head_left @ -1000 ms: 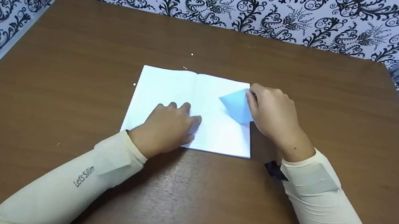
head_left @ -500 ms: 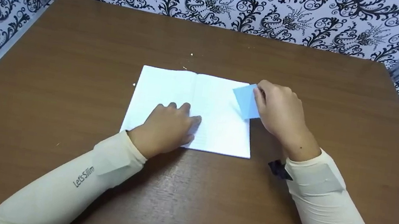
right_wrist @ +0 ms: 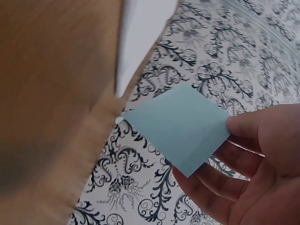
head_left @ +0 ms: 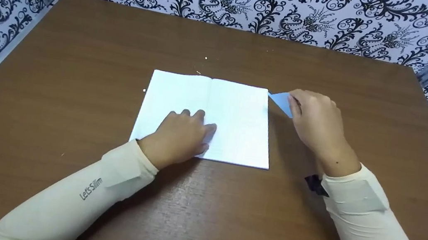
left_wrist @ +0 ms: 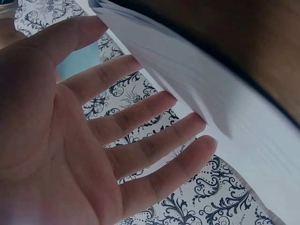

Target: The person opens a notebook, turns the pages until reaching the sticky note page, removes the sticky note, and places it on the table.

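A white notebook [head_left: 238,127] lies spread flat on the brown table, its centre fold running away from me. My left hand [head_left: 178,136] rests on the lower middle by the fold; in the left wrist view its fingers are straight and spread, with fingertips [left_wrist: 204,145] against the page. Off the notebook's upper right corner, my right hand [head_left: 320,120] pinches a light blue square of paper [right_wrist: 180,129], like a sticky note, between thumb and fingers. The paper is tilted above the table, and the hand hides part of it in the head view. A tiny whitish bit [right_wrist: 120,120] shows at its far corner.
The brown table [head_left: 200,214] reaches back to a wall [head_left: 230,1] with black scroll patterns. Small white scraps [head_left: 206,57] are scattered behind and left of the notebook. A dark piece [head_left: 315,185] hangs by the right cuff.
My right hand has moved right, carrying the blue paper from over the right page to beyond the notebook's edge. My left hand and the notebook have stayed put.
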The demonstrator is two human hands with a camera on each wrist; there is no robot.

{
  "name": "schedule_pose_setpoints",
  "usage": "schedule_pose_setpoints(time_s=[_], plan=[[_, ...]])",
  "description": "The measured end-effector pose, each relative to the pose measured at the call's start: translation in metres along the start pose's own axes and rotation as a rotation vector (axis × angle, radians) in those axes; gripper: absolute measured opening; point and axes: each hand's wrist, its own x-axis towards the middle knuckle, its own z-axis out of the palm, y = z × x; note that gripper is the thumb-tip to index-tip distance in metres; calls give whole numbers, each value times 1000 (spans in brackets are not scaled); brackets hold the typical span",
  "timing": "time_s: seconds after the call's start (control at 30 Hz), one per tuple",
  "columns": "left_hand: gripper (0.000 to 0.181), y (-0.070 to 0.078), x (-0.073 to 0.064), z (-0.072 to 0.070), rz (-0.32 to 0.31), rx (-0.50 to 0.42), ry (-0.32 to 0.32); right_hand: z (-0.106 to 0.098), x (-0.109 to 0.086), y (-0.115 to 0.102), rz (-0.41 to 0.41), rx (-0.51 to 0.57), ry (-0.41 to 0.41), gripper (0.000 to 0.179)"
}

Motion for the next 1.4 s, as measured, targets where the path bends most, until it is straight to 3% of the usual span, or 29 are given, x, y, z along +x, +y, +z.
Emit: schedule_pose_setpoints(time_s=[0.2,0.43,0.7,0.97,1.17,1.4], plan=[[29,-1,1,1,3,0,6,1,-6,8,-58,-99,10,19],[31,-1,3,2,3,16,-4,9,-14,15,-187,-265,10,16],[33,0,4,4,-7,12,-17,15,-27,15,-256,-276,-11,20],[31,1,4,4,-9,-8,-23,16,-40,12,-247,-244,-137,19],[33,0,4,5,-12,-9,-31,19,-46,8,-187,-204,-284,22],[29,0,4,6,-10,-11,-20,23,-47,7,-154,-175,-381,28]])
